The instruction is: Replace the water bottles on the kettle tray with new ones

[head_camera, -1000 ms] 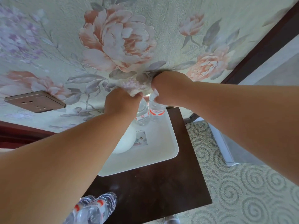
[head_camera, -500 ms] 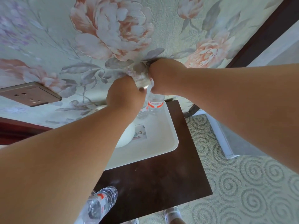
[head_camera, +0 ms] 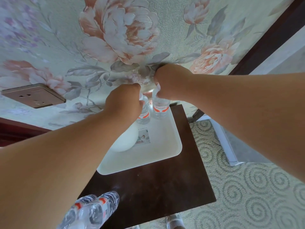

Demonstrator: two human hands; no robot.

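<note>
Two clear water bottles with red-and-white labels stand side by side at the far end of the white tray. My left hand is closed around the top of the left bottle. My right hand grips the top of the right bottle. Both caps are hidden under my fingers. A white rounded kettle sits on the tray, partly behind my left forearm. Two more bottles lie at the near edge of the dark table.
The tray rests on a small dark wooden table against a floral wallpapered wall. A brown wall socket is at the left. A small printed card lies on the tray. Patterned carpet spreads to the right.
Both hands stay on the bottle tops on the tray; the bottles look slightly lower and more upright than before. The view has shifted a little.
</note>
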